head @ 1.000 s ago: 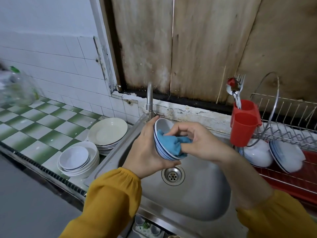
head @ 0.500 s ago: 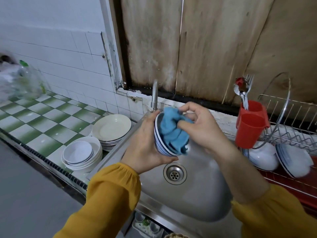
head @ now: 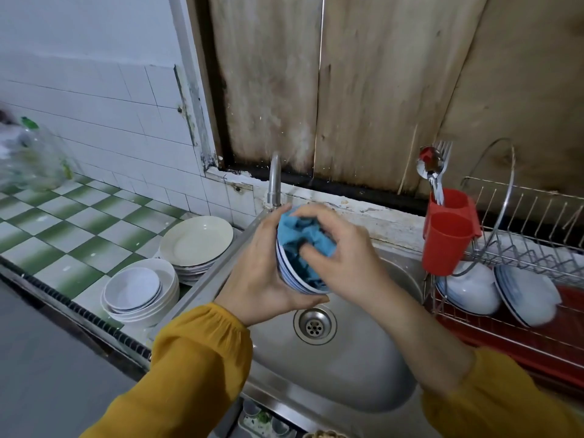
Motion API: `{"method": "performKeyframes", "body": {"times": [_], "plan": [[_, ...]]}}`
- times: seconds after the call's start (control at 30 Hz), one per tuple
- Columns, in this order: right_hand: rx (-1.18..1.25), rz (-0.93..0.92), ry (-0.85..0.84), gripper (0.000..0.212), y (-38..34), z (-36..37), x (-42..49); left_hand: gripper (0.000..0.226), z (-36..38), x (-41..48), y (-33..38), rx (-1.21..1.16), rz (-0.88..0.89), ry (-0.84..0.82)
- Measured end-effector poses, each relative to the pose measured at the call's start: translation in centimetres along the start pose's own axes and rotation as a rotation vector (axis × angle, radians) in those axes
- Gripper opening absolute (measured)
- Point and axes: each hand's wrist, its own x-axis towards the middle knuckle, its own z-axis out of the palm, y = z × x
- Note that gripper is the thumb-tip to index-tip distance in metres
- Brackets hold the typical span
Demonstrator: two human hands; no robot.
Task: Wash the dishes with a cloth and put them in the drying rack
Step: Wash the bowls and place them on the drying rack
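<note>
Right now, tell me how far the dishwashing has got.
Done: two dishes stand in the drying rack. In hand: the left hand holds a blue-rimmed bowl over the sink; the right hand presses the blue cloth inside. Left: stacked plates and stacked bowls on the counter.

A steel faucet (head: 274, 181) rises behind the sink (head: 363, 374) with its drain (head: 314, 324), stained wooden boards (head: 379, 90) above, a blurred plastic bottle (head: 31, 159) on the green-checkered table (head: 63, 229) at left.
</note>
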Motion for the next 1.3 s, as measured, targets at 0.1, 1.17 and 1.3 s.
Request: {"method": "performKeyframes", "body": {"times": [0.1, 1.17, 1.3], "plan": [[0.152, 0.069, -0.139, 0.033, 0.3, 0.0, -0.4, 0.120, -0.6, -0.1, -0.3, 0.110, 0.020, 0.028], [0.341, -0.043, -0.321, 0.032, 0.8, -2.5, -2.1, 0.117, 0.7, -0.4, 2.0, 0.162, 0.125, -0.041], [-0.399, -0.460, -0.369, 0.030, 2.3, -3.5, -1.1, 0.122, -0.2, -0.2, 2.3, 0.148, 0.125, -0.124]]}}
